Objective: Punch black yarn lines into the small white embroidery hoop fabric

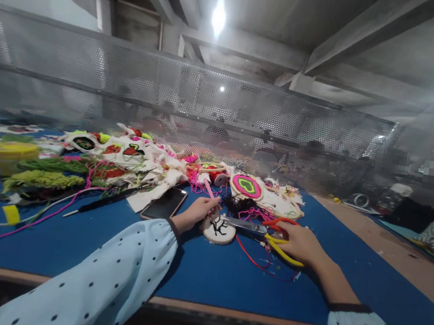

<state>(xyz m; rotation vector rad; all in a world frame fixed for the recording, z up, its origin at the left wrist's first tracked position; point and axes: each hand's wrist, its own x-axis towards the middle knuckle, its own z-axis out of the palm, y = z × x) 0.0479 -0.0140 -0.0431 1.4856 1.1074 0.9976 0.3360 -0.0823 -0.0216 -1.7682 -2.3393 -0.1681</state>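
My right hand (305, 243) grips scissors (248, 226) with one red and one yellow handle. Their blades point left, over the edge of a small round piece of white fabric (218, 233) stitched with black yarn lines, which lies on the table. My left hand (199, 211) is closed at its upper left edge, with a slim pink stick-like tool (208, 188) rising from the fingers. Whether those fingers also pinch yarn or the fabric rim, I cannot tell. Just beyond sits a tangle of black yarn (240, 205); red yarn (253, 263) trails below the scissors.
Left of my left hand lies a phone (164, 203). Further left are a yellow tub (12, 153), green yarn (43, 180) and a black stick-like tool (100, 202). Hooped fabric with a pink-green pattern (246, 187) lies behind, before a perforated metal screen (194, 99).
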